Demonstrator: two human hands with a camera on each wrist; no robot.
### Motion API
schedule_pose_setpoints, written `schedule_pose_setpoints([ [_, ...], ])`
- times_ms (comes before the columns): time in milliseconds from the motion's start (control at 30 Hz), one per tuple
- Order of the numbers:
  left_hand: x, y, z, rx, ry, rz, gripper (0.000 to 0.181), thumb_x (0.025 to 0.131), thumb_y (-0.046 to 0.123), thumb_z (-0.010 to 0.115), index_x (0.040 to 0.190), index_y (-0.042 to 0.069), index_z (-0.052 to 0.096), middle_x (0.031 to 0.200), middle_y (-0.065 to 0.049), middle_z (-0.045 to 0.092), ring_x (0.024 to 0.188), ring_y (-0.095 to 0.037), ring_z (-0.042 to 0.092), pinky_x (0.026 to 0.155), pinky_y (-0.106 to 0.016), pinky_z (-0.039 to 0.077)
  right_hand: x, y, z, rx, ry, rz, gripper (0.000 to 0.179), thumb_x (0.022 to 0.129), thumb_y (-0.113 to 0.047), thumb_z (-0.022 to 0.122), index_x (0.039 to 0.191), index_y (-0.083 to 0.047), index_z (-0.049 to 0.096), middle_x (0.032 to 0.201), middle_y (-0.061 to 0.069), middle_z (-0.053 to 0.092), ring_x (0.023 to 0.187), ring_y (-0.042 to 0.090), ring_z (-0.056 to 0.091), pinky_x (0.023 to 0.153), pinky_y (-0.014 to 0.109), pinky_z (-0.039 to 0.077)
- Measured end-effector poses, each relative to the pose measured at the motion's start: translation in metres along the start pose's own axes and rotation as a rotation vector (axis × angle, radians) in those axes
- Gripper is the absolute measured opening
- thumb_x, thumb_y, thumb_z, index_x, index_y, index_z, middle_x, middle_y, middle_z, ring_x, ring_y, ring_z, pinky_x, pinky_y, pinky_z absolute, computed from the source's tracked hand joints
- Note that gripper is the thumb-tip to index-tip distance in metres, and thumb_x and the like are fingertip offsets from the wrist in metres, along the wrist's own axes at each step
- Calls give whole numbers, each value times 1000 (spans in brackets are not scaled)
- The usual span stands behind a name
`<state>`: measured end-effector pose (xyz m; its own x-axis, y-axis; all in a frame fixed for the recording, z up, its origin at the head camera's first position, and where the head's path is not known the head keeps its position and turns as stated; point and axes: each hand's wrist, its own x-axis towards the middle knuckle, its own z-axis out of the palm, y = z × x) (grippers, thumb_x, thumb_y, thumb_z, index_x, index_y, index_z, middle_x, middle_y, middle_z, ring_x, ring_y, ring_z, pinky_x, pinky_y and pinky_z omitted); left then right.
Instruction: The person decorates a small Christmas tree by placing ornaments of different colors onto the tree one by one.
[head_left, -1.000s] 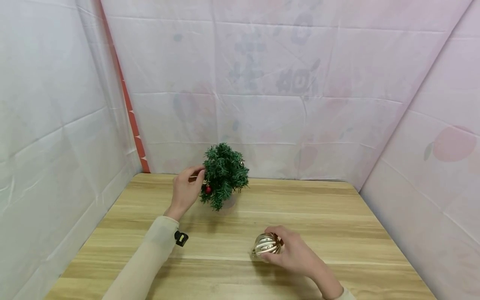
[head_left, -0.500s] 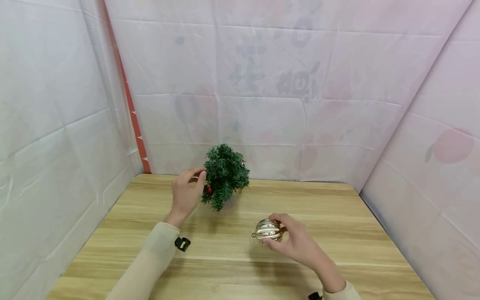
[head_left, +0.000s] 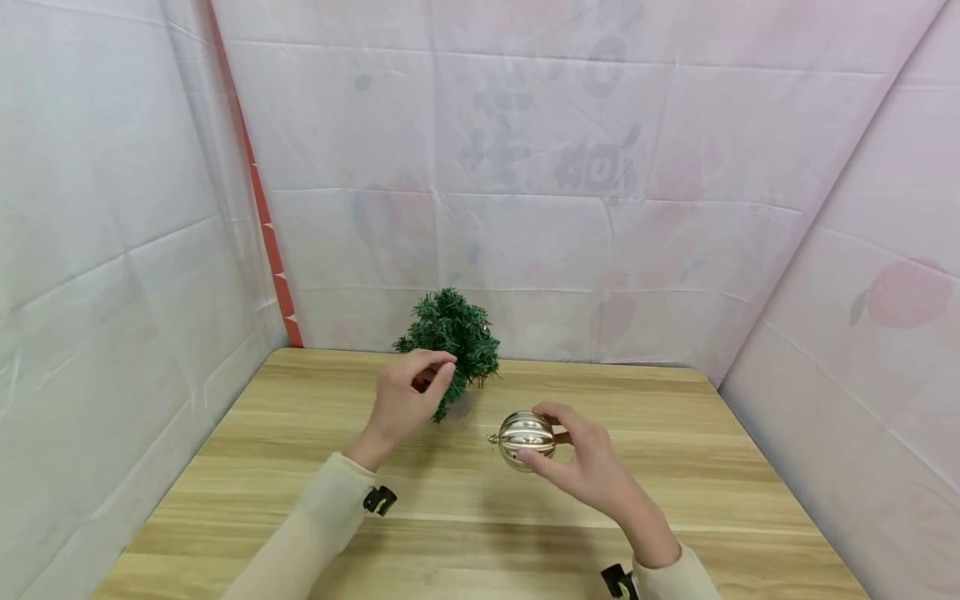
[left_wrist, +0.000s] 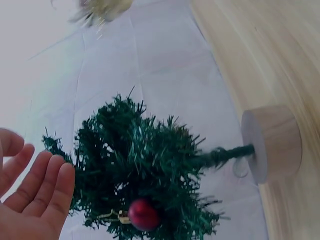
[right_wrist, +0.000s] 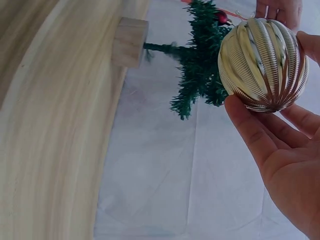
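Note:
My right hand (head_left: 592,467) holds a large gold ribbed Christmas bauble (head_left: 527,440) between thumb and fingers, raised over the table in front and to the right of a small artificial Christmas tree (head_left: 467,329). The bauble's hanging loop points left, away from the palm. My left hand (head_left: 405,398) hovers in front of the tree's left side with bent, relaxed fingers and nothing in them. In the left wrist view its fingertips (left_wrist: 64,180) overlap the branches. A small red bauble (left_wrist: 143,215) hangs low on the tree; in the head view the left hand partly hides it.
The tree stands on a round wooden base (left_wrist: 276,142) near the back of the wood-grain table (head_left: 645,517). Pale printed cloth walls (head_left: 525,233) enclose the table at the back and both sides.
My right hand has lifted the gold bauble from the table and carried it forward towards the tree. The left hand has shifted right, from beside the tree to in front of it.

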<state>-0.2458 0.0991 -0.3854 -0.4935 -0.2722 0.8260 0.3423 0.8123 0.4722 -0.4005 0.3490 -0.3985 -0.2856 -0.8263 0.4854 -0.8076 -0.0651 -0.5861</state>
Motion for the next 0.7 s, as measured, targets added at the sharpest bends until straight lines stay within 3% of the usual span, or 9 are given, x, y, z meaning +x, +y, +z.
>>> schedule_pose_setpoints([
  [200, -3, 5, 6, -60, -116, -7, 17, 94, 9, 69, 110, 6, 74, 97, -3, 72, 84, -12, 67, 70, -30, 59, 9, -7, -1, 28, 49, -12, 50, 84, -29, 82, 128, -16, 59, 115, -4, 65, 104, 15, 65, 77, 26, 59],
  [433, -1, 20, 6, -94, -199, -19, 19, 90, 0, 69, 109, 3, 72, 99, -12, 71, 83, -21, 68, 68, -41, 60, 17, -12, -2, 36, 86, -45, 53, 83, -23, 83, 129, -18, 59, 115, -3, 67, 104, 16, 65, 77, 26, 60],
  [700, -5, 20, 6, -127, -282, -50, 23, 92, 7, 71, 115, 10, 71, 102, -5, 71, 85, -14, 66, 70, -32, 59, 21, -16, -4, 33, 78, -38, 49, 85, -25, 81, 129, -20, 59, 114, -5, 66, 101, 13, 65, 79, 28, 59],
])
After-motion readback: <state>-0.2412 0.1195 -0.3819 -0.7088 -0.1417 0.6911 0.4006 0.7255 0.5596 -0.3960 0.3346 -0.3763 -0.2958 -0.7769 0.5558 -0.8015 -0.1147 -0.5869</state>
